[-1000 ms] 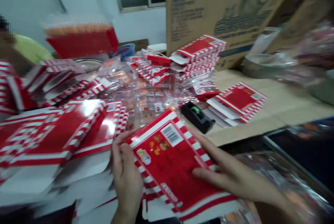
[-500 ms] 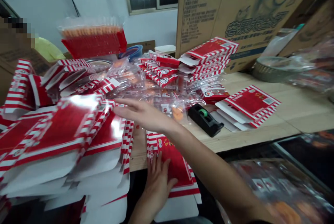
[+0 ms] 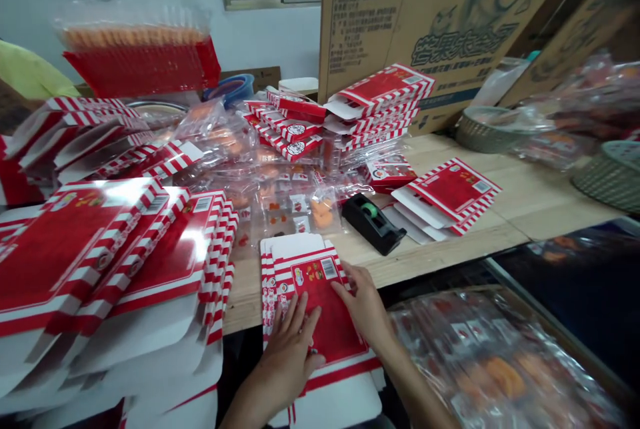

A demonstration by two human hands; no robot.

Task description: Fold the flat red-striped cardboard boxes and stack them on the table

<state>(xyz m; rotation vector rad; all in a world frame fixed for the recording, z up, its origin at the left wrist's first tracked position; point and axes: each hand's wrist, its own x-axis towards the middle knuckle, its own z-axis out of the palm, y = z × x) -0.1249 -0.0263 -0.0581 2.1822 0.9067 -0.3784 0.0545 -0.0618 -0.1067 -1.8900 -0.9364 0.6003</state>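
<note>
A small stack of flat-folded red-and-white striped cartons lies at the table's front edge, its white flaps pointing away from me and towards me. My left hand rests on the left part of the top carton, with its fingers spread. At the right edge my right hand grips the stack; its thumb is on top and some fingers are hidden. To the left stands a large pile of the same flat cartons, overlapping and overhanging the front edge.
A black tape dispenser sits beyond the stack. Clear-bagged orange snacks cover the table's middle. More cartons lie to the right, others at the back. Bagged snacks fill a box below right. Baskets stand farther right.
My right hand has moved from the left pile to the right edge of the stack in front of me. More cartons' edges now show there. The view has shifted right.
</note>
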